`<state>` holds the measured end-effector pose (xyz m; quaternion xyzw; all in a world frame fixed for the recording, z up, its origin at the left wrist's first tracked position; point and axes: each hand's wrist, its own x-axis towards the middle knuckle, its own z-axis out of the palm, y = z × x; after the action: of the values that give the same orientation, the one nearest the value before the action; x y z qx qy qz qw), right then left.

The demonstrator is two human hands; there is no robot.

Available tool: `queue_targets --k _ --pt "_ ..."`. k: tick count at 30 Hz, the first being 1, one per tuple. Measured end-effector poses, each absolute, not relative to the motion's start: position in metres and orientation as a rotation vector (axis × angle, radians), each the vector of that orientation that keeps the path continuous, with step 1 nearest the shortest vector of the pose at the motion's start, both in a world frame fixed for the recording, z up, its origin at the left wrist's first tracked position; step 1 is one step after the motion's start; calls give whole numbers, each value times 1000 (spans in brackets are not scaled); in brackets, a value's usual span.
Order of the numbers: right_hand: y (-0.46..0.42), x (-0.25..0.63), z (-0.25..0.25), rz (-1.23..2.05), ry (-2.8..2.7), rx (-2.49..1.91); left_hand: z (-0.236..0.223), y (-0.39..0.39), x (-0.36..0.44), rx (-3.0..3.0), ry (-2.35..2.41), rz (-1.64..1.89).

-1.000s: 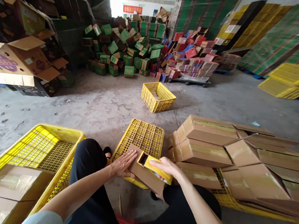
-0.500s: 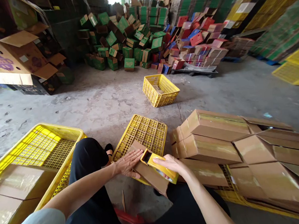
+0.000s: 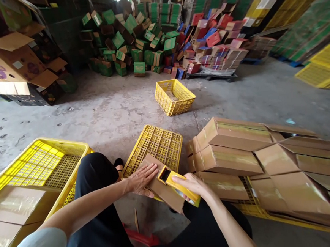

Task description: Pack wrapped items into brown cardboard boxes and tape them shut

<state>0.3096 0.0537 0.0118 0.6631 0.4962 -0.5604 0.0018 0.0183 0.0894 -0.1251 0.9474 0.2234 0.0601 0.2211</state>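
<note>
The concrete floor (image 3: 95,110) carries all items. A pile of green boxes (image 3: 136,51) stands at its far side. A carton stack (image 3: 236,156) is at the right; its lower cartons rest on yellow crate plastic. A large open crate (image 3: 59,145) is at the left and contains taped cartons (image 3: 13,206). An upturned crate (image 3: 162,139) lies between the two, grid face up, near the person's knees. A smaller open crate (image 3: 173,100) stands on the floor beyond its far edge.

A flat-faced cardboard piece (image 3: 166,193) lies slantwise over the near edge of the upturned crate. One end lies on the grid; the other projects past the near edge toward the right knee.

Left hand (image 3: 141,179): grip released, palm down, fingers extended flat on the far end of the cardboard piece. Right hand (image 3: 191,186): grip clenched around the body of the yellow tape dispenser (image 3: 173,179). The dispenser head is positioned over the cardboard piece, just beside the left fingertips (image 3: 154,167). Contact between head and cardboard cannot be determined.
</note>
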Motion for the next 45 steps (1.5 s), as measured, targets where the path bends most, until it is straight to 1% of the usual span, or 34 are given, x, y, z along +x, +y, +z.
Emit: queue_targets --k 5,14,23,28,35,38,45 --pt "52 306 9 -1717 1545 2117 -126 90 34 2651 507 177" --pt "52 310 5 -1771 1545 2065 -128 96 33 2618 519 155" --pt "22 347 4 -1848 1481 2113 -132 99 31 2602 493 110" --pt "16 346 3 -1823 1483 2184 -135 113 31 2618 428 113" --pt "32 328 7 -1933 1484 2261 -118 152 17 2649 419 -90" --pt "34 326 9 -1944 1492 2229 -112 147 18 2671 476 -112" --pt "34 331 9 -1933 1476 2209 -116 110 55 2681 442 36"
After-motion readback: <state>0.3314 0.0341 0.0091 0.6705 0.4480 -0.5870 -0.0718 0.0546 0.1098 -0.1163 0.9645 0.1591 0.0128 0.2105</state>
